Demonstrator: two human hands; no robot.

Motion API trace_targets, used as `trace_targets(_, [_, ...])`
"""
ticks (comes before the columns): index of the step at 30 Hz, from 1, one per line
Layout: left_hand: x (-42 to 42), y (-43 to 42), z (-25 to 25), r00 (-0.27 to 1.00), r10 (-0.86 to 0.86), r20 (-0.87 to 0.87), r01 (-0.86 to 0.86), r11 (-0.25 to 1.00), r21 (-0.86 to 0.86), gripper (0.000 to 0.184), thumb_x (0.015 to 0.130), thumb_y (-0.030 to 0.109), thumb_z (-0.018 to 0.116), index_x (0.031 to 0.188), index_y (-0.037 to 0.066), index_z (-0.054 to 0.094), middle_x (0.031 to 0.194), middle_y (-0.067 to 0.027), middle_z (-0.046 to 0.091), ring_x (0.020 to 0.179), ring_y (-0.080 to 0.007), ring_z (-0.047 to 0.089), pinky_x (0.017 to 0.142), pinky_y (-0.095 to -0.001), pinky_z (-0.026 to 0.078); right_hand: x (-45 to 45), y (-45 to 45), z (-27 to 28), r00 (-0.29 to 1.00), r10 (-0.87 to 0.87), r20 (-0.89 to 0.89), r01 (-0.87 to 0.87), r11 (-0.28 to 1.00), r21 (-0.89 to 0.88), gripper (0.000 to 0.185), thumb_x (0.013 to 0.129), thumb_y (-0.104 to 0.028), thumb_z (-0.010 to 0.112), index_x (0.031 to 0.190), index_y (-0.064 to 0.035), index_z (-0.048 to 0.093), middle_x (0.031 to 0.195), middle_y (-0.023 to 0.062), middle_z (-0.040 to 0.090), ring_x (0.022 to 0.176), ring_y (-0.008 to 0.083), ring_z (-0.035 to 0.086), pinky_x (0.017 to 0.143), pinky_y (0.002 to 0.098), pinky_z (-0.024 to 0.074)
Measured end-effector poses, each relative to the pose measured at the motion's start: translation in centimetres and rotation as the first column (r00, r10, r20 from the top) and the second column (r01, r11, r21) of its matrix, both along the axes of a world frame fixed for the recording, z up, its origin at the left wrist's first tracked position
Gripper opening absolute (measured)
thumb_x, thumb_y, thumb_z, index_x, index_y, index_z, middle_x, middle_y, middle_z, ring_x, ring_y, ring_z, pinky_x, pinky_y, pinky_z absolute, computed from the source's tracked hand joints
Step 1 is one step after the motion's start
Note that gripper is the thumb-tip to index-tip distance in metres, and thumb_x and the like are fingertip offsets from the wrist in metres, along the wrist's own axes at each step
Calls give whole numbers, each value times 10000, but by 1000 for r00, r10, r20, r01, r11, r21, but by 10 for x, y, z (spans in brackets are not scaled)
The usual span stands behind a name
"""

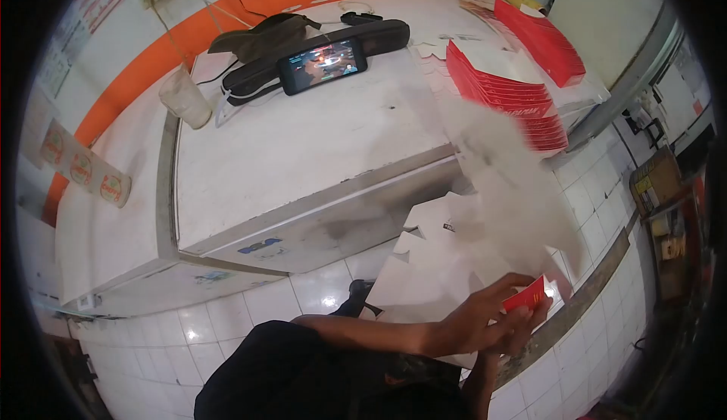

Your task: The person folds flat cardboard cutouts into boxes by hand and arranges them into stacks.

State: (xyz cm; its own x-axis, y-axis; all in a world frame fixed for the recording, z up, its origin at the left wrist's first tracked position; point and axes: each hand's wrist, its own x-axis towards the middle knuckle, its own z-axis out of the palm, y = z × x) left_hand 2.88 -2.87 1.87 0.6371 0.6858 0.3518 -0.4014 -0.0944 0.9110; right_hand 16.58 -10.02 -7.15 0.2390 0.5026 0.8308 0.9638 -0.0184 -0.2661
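Note:
At the lower right, my left hand reaches in from the left with its fingers closed on a red carton with yellow marks. My right hand grips the same carton from below, close against the left. Only a small red panel and a white edge of it show plainly. Beyond my hands a pale cardboard sheet is smeared by motion, and what supports it cannot be made out. Flat white carton blanks lie beneath it, nearer to me.
Red folded cartons are stacked on the white freezer top, with another red stack behind. A phone leans on a dark case. Cups stand at left. A cardboard box sits on the right.

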Motion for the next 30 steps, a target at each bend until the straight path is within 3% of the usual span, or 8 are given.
trace_targets(4, [-19, 6, -8, 956, -279, -91, 289, 951, 113, 376, 949, 176, 589, 1297, 52, 522, 1422, -153, 414, 1232, -336, 506, 983, -424, 452, 12, -12, 28, 954, 27, -298, -34, 999, -20, 574, 1023, -421, 371, 1368, 31, 449, 1366, 240, 499, 1206, 376, 545, 940, 483, 513])
trace_targets(5, [-26, 9, -12, 967, -195, -164, 244, 897, 368, 384, 931, 188, 604, 1287, 63, 528, 1424, -153, 414, 1243, -355, 493, 995, -450, 438, 17, -15, 38, 926, 28, -377, -33, 999, -9, 612, 1010, -449, 383, 1350, 53, 467, 1349, 228, 522, 1194, 344, 559, 950, 475, 508])
trace_targets(7, [-39, 13, -30, 968, -43, -247, 212, 666, 715, 434, 878, 251, 641, 1266, 84, 538, 1409, -157, 433, 1264, -398, 462, 1022, -513, 398, 32, -13, 67, 222, 555, -801, -202, 830, 519, 543, 1011, -412, 396, 1288, 36, 527, 1289, 198, 559, 1101, 288, 597, 884, 427, 532])
trace_targets(11, [-65, 12, -84, 989, 58, -138, 111, 334, 936, 557, 795, 352, 692, 1267, 98, 544, 1332, -157, 506, 1240, -379, 482, 1024, -509, 376, 35, -9, 63, 181, 253, -950, -205, 955, 216, 484, 1015, -391, 410, 1186, 25, 588, 1155, 147, 608, 957, 223, 605, 825, 351, 500])
trace_targets(13, [-65, 22, -79, 793, -202, -575, 599, 433, 674, 523, 818, 332, 680, 1266, 96, 546, 1296, -152, 532, 1201, -351, 507, 1008, -485, 376, 46, -6, 60, 253, 56, -966, -298, 954, -23, 467, 1013, -384, 433, 1124, 28, 622, 1057, 113, 638, 892, 193, 607, 807, 325, 484])
trace_targets(17, [-73, 11, -88, 827, -306, -472, 526, 717, 457, 463, 873, 308, 644, 1269, 91, 539, 1281, -131, 546, 1160, -305, 526, 989, -443, 369, 41, 11, 61, 596, -173, -784, -400, 783, -477, 475, 1001, -380, 490, 1022, 58, 674, 867, 62, 681, 810, 160, 606, 778, 306, 469])
trace_targets(21, [-79, -7, -100, 884, -274, -378, 458, 667, 588, 492, 894, 334, 632, 1298, 79, 515, 1284, -126, 547, 1203, -307, 498, 1004, -459, 356, 70, 2, 18, 377, -233, -896, -289, 890, -353, 509, 1010, -391, 465, 1056, 72, 671, 859, 83, 670, 782, 163, 579, 753, 308, 457])
trace_targets(30, [-71, -14, -145, 848, -204, -489, 458, 746, 484, 334, 906, 250, 612, 1173, 49, 603, 1182, -105, 610, 1147, -255, 550, 1003, -389, 385, 102, 8, -11, 473, -272, -838, -400, 781, -480, 521, 1023, -406, 415, 1096, 49, 658, 960, 140, 683, 848, 190, 620, 804, 330, 468])
